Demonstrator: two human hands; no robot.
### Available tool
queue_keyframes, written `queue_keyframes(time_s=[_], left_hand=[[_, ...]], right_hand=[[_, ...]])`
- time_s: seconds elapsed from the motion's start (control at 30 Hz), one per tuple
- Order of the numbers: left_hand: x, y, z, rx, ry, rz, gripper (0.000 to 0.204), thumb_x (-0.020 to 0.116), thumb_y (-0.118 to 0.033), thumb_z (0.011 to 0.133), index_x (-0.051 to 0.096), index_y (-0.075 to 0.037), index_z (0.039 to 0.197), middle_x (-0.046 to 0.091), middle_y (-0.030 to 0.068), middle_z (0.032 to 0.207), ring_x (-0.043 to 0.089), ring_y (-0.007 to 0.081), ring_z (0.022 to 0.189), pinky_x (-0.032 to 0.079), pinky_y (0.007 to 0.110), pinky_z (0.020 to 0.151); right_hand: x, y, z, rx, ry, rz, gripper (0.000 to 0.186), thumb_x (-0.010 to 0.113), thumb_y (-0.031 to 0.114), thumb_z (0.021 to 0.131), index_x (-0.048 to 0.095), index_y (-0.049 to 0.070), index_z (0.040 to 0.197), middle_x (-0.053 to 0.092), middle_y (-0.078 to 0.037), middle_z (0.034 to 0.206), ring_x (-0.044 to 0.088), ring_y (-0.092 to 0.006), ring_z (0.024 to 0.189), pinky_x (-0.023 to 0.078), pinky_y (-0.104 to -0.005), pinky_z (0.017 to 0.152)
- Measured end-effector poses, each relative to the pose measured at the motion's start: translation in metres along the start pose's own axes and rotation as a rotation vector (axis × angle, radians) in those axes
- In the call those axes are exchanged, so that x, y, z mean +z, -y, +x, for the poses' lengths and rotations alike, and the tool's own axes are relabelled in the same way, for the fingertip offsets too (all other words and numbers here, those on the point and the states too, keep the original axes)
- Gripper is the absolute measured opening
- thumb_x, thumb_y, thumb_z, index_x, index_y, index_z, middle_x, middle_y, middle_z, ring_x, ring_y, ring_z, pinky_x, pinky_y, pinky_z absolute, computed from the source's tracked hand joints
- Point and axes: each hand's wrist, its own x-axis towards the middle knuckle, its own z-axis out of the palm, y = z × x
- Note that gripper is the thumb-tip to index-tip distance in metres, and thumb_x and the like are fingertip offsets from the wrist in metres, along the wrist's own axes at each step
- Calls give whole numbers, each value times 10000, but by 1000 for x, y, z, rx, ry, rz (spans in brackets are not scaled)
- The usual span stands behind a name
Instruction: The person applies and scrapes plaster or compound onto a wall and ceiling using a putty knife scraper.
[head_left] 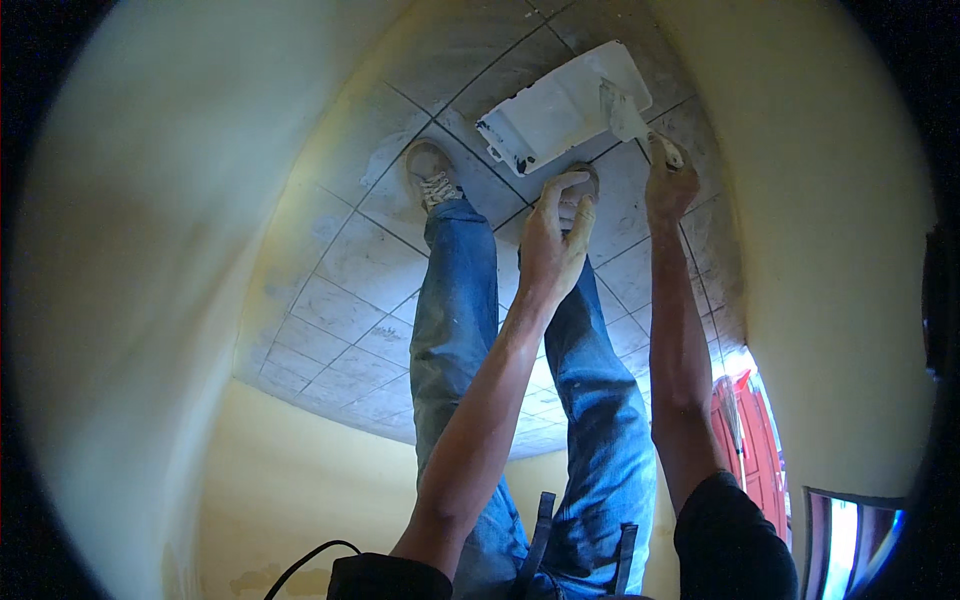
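My right hand (670, 180) grips the handle of a wide, paint-coated brush (624, 112), whose head is over the right part of a white plastic paint tray (550, 115) with dark chipped spots along its edges. The tray lies on the tiled floor ahead of my feet. My left hand (555, 240) is held open above my right shoe, its fingers loosely curved, with pale smudges on the skin and nothing seen in it.
Dusty tiles (340, 310) surround my jeans and shoes. Plain walls (130, 270) curve up on both sides. At the lower right are a red door (760, 460), a mop-like pole (732, 420) beside it and a window (840, 550). A black cable loops near my left elbow.
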Motion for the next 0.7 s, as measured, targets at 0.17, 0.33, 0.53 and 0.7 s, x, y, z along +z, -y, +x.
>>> queue_keyframes(time_s=[0.17, 0.33, 0.53, 0.7], left_hand=[[-7, -7, -2, -53, 10, 47, 328, 658, -160, 1022, 617, -47, 1327, 715, 186, 1236, 690, 321, 1115, 529, 432, 975], [-1, 1, -1, -16, 9, -6, 313, 652, -151, 1024, 623, -44, 1316, 716, 184, 1235, 688, 319, 1122, 527, 430, 977], [0, 1, 1, -13, 21, 24, 307, 657, -146, 1019, 628, -45, 1307, 717, 177, 1229, 688, 312, 1106, 524, 422, 981], [2, -5, 1, 19, -10, 71, 305, 661, -144, 1014, 629, -51, 1304, 718, 184, 1213, 690, 319, 1095, 523, 420, 981]], right_hand=[[-6, 23, -5, 55, 59, 97, 215, 770, 214, 947, 791, 32, 1060, 764, -141, 946, 724, -235, 787, 562, -357, 709], [-5, 13, -3, 9, 30, 61, 234, 778, 230, 958, 792, 28, 1075, 773, -127, 923, 723, -209, 775, 563, -348, 715], [-6, 15, -4, 75, 43, 27, 233, 774, 231, 958, 778, 18, 1052, 758, -143, 902, 714, -215, 750, 556, -366, 685], [-10, 20, 0, 43, -17, 120, 226, 785, 228, 949, 785, 32, 1061, 763, -146, 902, 717, -213, 753, 560, -368, 688]])
